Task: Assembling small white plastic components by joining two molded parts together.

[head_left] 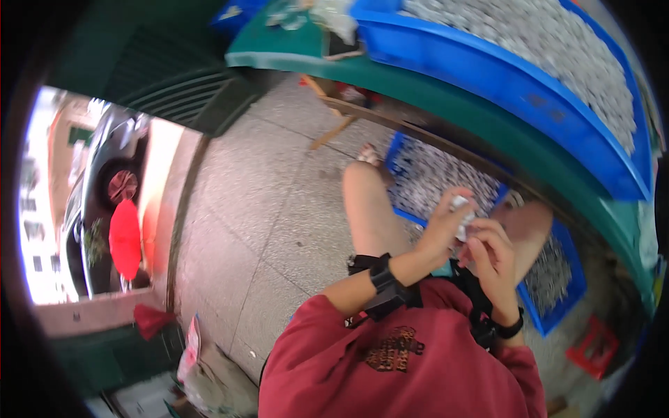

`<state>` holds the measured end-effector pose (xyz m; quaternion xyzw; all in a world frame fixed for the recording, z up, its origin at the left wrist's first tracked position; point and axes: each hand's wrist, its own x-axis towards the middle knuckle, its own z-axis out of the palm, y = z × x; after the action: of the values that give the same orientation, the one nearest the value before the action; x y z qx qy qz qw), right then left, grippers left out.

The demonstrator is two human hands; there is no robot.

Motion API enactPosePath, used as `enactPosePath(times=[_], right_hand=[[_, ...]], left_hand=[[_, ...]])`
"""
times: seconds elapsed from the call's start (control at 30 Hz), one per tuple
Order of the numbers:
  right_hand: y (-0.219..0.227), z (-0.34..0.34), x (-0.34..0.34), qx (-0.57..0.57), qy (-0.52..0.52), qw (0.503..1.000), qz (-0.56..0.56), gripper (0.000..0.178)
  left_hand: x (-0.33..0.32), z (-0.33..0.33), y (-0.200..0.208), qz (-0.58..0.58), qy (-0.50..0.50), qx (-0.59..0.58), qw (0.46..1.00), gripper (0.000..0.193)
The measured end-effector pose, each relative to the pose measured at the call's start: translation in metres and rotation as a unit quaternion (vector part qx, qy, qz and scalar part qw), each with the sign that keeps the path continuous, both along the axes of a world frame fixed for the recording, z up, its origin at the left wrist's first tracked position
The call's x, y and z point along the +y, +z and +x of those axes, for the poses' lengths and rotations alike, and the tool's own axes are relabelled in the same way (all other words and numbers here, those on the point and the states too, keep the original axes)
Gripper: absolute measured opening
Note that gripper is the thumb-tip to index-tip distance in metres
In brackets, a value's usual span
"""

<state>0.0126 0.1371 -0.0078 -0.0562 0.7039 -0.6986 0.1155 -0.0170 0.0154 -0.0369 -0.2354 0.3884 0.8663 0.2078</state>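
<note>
Above my lap, my left hand (pixel 439 226) is closed around small shiny white-silver pieces (pixel 465 224), whose exact kind is too blurred to tell. Close beside it on the right, my right hand (pixel 492 259) has its fingers curled in toward the same pieces. Its fingertips come near or touch them; what they pinch, if anything, is hidden. Just beyond both hands, a blue bin (pixel 395 157) full of small grey-white pieces rests on the floor between my legs. A second blue bin (pixel 575 282) of similar pieces lies to the right.
A table with a green top (pixel 293 61) spans the far side and right, carrying a large blue tray (pixel 488 66) heaped with grey-white pieces. A red plastic crate (pixel 594 348) stands at lower right. Sacks (pixel 219 383) lie at lower left, near a doorway with a red umbrella (pixel 125 240).
</note>
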Motion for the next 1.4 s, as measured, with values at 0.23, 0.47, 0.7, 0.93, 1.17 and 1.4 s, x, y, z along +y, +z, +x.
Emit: enactPosePath(times=[0.23,0.47,0.7,0.93,1.17,1.4], right_hand=[[-0.001,0.007,0.013,0.049,-0.019,0.992,-0.111,0.009],[0.001,0.002,0.029,0.062,0.002,0.987,-0.15,0.008],[0.011,-0.003,0.042,0.11,0.081,0.99,-0.043,0.005],[0.014,-0.001,0.044,0.098,0.031,0.994,-0.03,0.005],[0.012,-0.001,0.044,0.133,0.01,0.991,-0.017,0.004],[0.012,-0.007,0.045,0.224,0.033,0.974,0.026,0.005]], left_hand=[[-0.003,-0.004,-0.012,0.038,-0.059,0.033,0.997,0.02],[-0.018,0.015,0.006,0.145,-0.232,0.016,0.962,0.037],[-0.024,0.015,0.014,0.143,-0.271,-0.027,0.952,0.035],[-0.021,0.022,0.009,0.156,-0.24,0.013,0.958,0.03],[-0.019,0.022,0.009,0.212,-0.265,0.005,0.94,0.029],[-0.018,0.028,0.004,0.228,-0.288,0.001,0.93,0.028]])
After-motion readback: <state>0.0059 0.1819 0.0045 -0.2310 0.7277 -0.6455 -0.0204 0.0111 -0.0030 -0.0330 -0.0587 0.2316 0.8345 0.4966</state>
